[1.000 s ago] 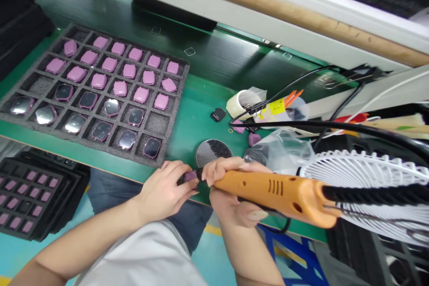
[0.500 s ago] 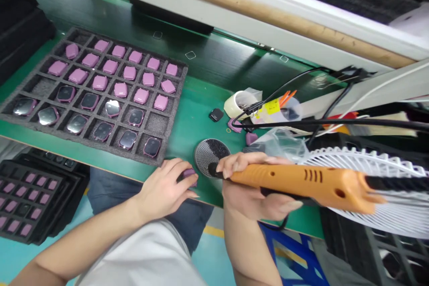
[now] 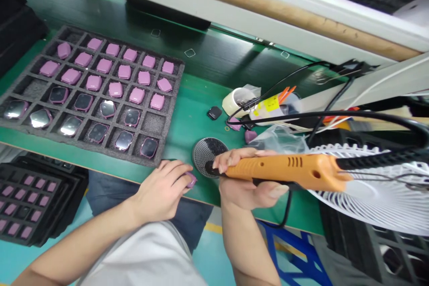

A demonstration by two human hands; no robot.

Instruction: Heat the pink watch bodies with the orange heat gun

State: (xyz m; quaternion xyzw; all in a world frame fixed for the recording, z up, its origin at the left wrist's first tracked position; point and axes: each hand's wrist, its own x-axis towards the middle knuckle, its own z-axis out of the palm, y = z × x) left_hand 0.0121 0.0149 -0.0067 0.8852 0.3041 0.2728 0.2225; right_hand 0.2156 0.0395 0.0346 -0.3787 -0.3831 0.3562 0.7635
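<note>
In my right hand [image 3: 243,174] is an orange corded hand tool [image 3: 284,170], its fingers wrapped around the grip. The tool's dark front end lies over a round perforated disc [image 3: 204,154] on the green bench; I cannot tell whether they touch. Near the bench's front edge, my left hand [image 3: 167,187] has its fingers around a small purple watch case [image 3: 191,180], mostly hidden by them. To its left is a grey foam tray [image 3: 154,123] with purple watch cases in its back rows and dark-faced watches in its front rows.
A white fan guard [image 3: 375,214] stands at the right. Behind the disc are a tape roll [image 3: 231,102], a small black square piece [image 3: 214,112], loose purple cases [image 3: 250,136] and a clear plastic bag [image 3: 279,138]. Black cables cross there. More trays [image 3: 43,214] are stacked lower left.
The orange tool's rear end has swung up and to the left in the view. My left hand has shifted slightly, and more of the purple watch case shows at its fingertips.
</note>
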